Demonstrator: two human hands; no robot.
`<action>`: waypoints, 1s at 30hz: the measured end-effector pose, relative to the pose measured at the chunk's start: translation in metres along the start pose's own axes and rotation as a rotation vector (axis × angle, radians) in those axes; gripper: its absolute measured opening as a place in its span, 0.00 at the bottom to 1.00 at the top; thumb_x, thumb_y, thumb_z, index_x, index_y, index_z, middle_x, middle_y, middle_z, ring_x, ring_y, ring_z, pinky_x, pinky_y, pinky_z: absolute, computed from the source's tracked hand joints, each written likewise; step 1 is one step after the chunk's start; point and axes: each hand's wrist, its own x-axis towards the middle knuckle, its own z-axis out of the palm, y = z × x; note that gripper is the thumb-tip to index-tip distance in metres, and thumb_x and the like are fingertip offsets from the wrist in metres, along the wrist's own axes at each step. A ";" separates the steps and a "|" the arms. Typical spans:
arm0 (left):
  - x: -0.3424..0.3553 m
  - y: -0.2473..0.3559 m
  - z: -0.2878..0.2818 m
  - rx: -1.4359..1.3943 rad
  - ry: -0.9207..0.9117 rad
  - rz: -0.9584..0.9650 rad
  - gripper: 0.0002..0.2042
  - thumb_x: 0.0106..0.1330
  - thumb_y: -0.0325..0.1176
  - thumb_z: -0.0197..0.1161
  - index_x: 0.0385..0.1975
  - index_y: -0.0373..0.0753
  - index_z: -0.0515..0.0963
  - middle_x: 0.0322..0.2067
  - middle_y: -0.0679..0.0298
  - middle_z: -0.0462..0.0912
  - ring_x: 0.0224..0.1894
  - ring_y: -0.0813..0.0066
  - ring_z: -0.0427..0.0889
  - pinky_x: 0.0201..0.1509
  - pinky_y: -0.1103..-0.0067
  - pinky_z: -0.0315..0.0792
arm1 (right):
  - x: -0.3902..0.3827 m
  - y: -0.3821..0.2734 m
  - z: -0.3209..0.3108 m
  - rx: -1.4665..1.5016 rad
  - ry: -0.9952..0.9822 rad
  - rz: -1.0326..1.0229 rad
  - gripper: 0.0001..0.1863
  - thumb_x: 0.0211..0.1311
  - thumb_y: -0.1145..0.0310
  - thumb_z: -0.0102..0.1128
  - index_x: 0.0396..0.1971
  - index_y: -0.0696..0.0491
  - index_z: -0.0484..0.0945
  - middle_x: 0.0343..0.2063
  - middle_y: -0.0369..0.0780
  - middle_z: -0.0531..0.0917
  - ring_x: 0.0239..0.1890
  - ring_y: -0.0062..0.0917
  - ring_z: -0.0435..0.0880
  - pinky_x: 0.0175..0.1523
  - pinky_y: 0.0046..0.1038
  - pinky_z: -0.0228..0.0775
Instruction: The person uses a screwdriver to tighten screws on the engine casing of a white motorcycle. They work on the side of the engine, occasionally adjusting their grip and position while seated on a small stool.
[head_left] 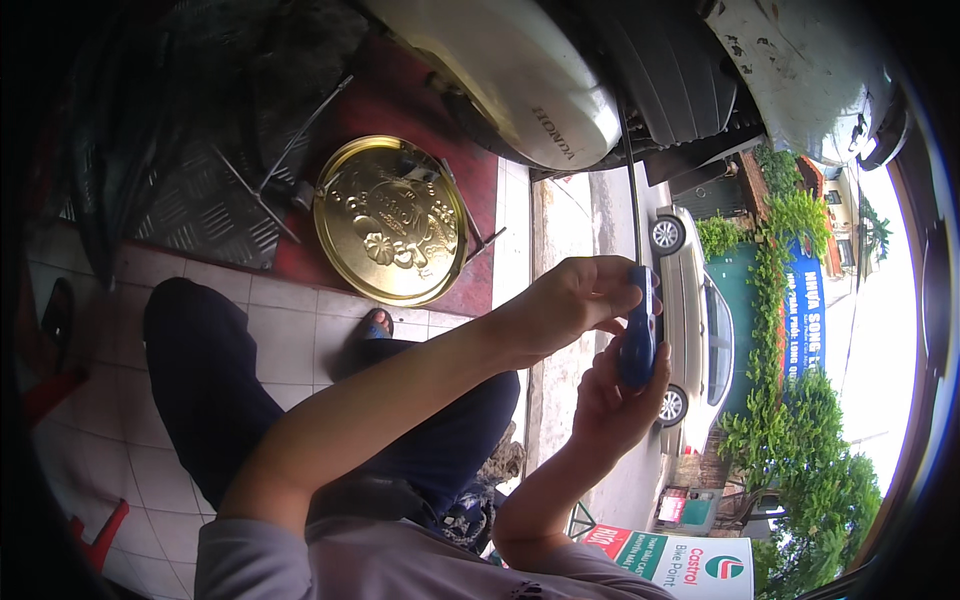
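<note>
My left hand [590,295] has its fingers closed at the upper end of a blue-handled tool [637,340], thumb against the handle. Just below it, my right hand [615,400] grips the handle's lower part. A long, thin dark rod or cable [630,190] rises from the tool to the underside of a motorbike with a silver-white panel [530,80] and black ribbed parts [670,75]; which of these it is, I cannot tell. Left of my hands, a round gold embossed tray [390,250] lies on red-and-black flooring near a metal stand [265,180].
My legs [200,360] and sandaled foot [375,330] are over white tiles [150,420]. Red plastic pieces [95,540] show at lower left. At the right are a street [600,230] with a parked car [690,260], greenery [790,450] and signboards [800,310].
</note>
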 end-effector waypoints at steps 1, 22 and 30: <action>0.001 -0.001 -0.004 -0.062 -0.061 0.015 0.12 0.69 0.32 0.59 0.47 0.32 0.76 0.40 0.62 0.80 0.46 0.75 0.78 0.54 0.76 0.73 | 0.000 0.001 0.000 0.004 0.036 -0.023 0.20 0.70 0.55 0.50 0.40 0.60 0.76 0.20 0.39 0.77 0.12 0.15 0.66 0.12 0.15 0.50; -0.001 0.012 -0.002 0.148 0.081 0.038 0.10 0.66 0.29 0.62 0.44 0.34 0.79 0.37 0.65 0.83 0.37 0.82 0.79 0.46 0.81 0.72 | -0.007 0.002 0.012 -0.186 -0.212 0.078 0.20 0.72 0.53 0.43 0.36 0.57 0.72 0.08 0.30 0.62 0.06 0.11 0.52 0.10 0.16 0.42; 0.001 0.002 0.000 -0.037 -0.093 0.002 0.08 0.69 0.27 0.56 0.43 0.32 0.78 0.36 0.61 0.83 0.37 0.76 0.83 0.45 0.78 0.74 | 0.012 -0.002 0.000 0.676 -0.744 0.647 0.21 0.73 0.55 0.35 0.36 0.58 0.70 0.10 0.29 0.62 0.07 0.09 0.57 0.11 0.13 0.46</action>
